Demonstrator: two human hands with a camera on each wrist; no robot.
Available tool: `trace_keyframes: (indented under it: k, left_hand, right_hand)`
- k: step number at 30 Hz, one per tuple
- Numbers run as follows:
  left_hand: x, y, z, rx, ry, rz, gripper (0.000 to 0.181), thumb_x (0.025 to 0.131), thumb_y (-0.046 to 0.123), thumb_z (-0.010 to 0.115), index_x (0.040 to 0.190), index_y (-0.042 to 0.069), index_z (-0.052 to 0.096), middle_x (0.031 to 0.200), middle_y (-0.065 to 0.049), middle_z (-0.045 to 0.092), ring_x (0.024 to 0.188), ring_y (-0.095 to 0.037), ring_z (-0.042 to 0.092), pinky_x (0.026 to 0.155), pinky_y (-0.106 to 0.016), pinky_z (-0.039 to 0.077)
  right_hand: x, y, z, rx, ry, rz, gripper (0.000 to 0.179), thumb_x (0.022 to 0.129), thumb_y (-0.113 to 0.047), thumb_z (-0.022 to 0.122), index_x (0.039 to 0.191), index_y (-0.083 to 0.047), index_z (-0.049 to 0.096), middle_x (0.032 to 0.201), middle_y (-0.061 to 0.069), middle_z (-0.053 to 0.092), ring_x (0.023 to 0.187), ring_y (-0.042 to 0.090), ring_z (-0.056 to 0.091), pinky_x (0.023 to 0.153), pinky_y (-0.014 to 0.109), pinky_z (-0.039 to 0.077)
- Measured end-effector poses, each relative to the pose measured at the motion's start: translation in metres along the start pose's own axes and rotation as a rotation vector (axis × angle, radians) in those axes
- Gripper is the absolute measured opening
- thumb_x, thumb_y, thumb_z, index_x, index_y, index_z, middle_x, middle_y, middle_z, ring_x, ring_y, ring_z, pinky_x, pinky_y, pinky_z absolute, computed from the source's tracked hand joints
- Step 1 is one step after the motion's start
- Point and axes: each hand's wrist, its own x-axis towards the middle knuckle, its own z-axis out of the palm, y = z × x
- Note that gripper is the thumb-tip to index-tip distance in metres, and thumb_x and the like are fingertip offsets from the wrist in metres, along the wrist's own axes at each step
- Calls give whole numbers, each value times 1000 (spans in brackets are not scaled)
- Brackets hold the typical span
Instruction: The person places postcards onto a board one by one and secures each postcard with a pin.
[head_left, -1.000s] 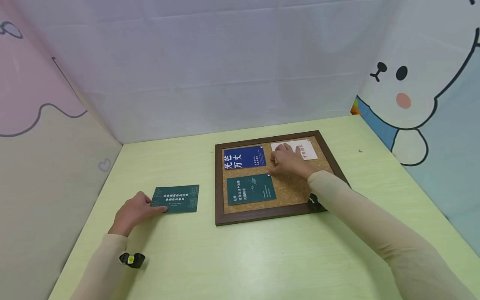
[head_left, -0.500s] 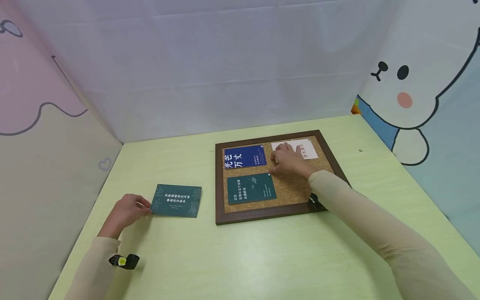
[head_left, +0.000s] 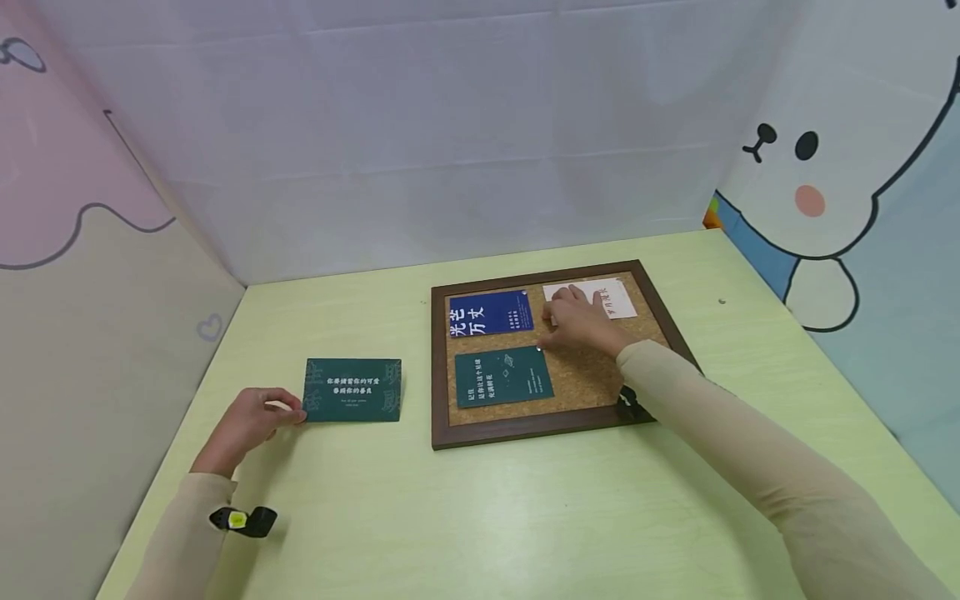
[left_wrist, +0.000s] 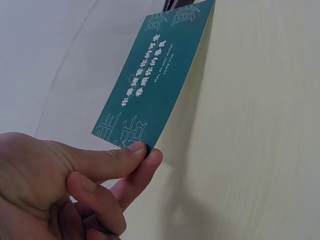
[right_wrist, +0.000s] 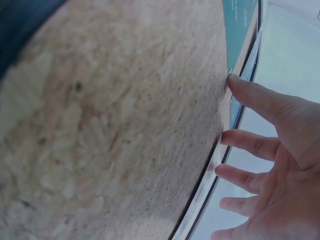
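My left hand (head_left: 251, 421) pinches a dark green card (head_left: 352, 390) by its lower left corner, thumb on the printed face. In the left wrist view the card (left_wrist: 155, 75) is raised at a slant, its shadow on the table. My right hand (head_left: 581, 321) rests on a cork board (head_left: 581, 383) in a brown frame, fingers spread. In the right wrist view the thumb of that hand (right_wrist: 285, 145) touches the pinned corner of another green card (right_wrist: 239, 27), and the fingertips reach the white card (right_wrist: 207, 175).
The board also bears a blue card (head_left: 491, 314) at upper left, above the pinned green one. The brown-framed board lies on a pale green table (head_left: 495, 517). A white curtain (head_left: 450, 125) hangs behind, and cartoon-printed walls stand at both sides.
My left hand has moved slightly left, from thumb over the card's front to a corner pinch. The green card has turned and tilted up off the table. The right hand stays in place.
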Motion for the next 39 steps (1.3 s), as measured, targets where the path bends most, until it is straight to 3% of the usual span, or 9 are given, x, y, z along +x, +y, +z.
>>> trace_keyframes:
  k: [6,8,13,19,30,39]
  left_hand:
    - [3,-3,-1,-104,59,5,21,95,20,64,104,2,67,93,-7,76,80,-16,59,62,-31,42]
    - [2,-2,-2,-139,92,8,23,96,21,63,107,0,66,95,-7,76,76,-14,58,61,-31,41]
    - [3,1,-3,-242,168,18,32,95,26,65,113,-1,63,93,-5,76,58,-10,42,55,-31,34]
    - [4,1,0,-290,234,6,35,94,32,66,111,2,65,94,-5,76,57,-12,40,51,-31,32]
    - [9,8,9,-330,262,-44,35,95,31,64,115,3,66,85,9,75,79,-19,53,56,-28,37]
    - [19,16,16,-357,278,-75,35,95,30,65,116,2,65,86,8,75,69,-14,51,54,-27,36]
  right_hand:
    - [0,0,0,-2,-6,1,44,82,-42,77,108,-9,67,140,15,48,138,38,32,111,72,7]
    - [0,1,1,3,-8,4,44,83,-42,77,109,-9,67,140,14,47,139,37,31,111,71,6]
    - [-1,0,0,6,-9,6,44,83,-42,77,110,-9,67,140,14,47,138,37,31,112,71,7]
    - [-2,0,0,27,-8,-6,44,84,-41,76,112,-8,67,141,14,46,140,38,29,111,72,6]
    - [-1,11,7,16,26,-28,51,86,-46,72,123,-10,65,147,13,44,146,41,19,111,72,4]
    - [-3,32,11,64,91,-80,61,86,-50,69,134,-14,58,143,13,48,140,37,33,112,69,6]
